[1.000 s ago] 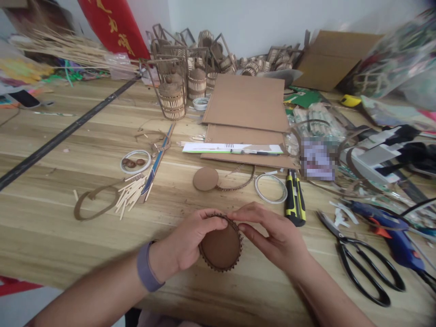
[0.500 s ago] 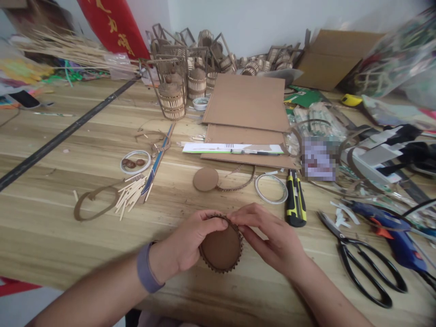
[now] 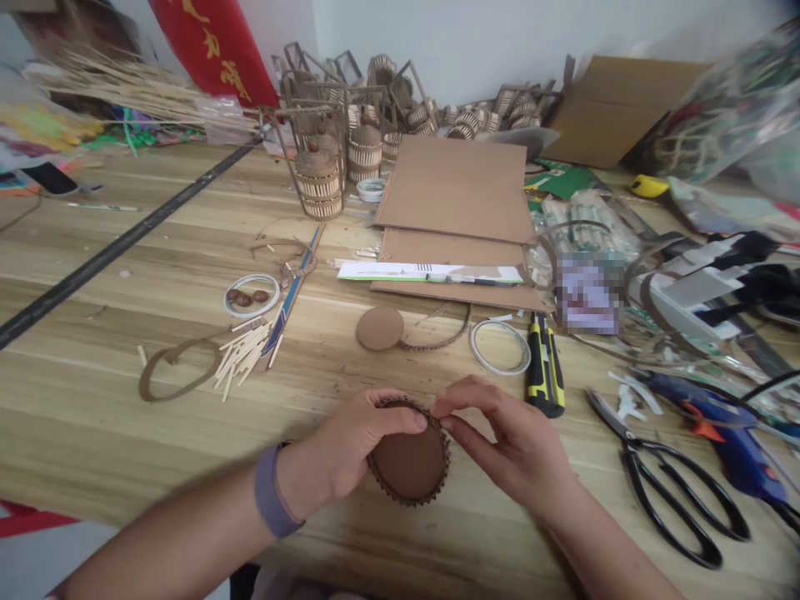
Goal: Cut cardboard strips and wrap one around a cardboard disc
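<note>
A shallow round cardboard piece (image 3: pixel 409 467) with a corrugated, ridged rim is held above the near edge of the table. My left hand (image 3: pixel 341 446) grips it from the left, thumb lying over the inside of the rim and the other fingers mostly hidden behind. At the upper right of the rim, my right hand (image 3: pixel 512 446) pinches the ridged edge between thumb and fingertips. Just beyond my hands lie a flat cardboard disc (image 3: pixel 379 327), a curved corrugated strip (image 3: pixel 441 340) and a white tape ring (image 3: pixel 500 347).
To the right are a yellow-black utility knife (image 3: pixel 544 367), black-handled scissors (image 3: pixel 668 483) and a blue glue gun (image 3: pixel 725 437). Small sticks (image 3: pixel 243 358) and a brown strip loop (image 3: pixel 178 367) lie left. Cardboard sheets (image 3: pixel 456 187) and small wooden buckets (image 3: pixel 318 183) stand farther back.
My right hand's fingertips have shifted slightly right and down along the rim. My left hand keeps its grip on the round cardboard piece. The whole view has shifted a little.
</note>
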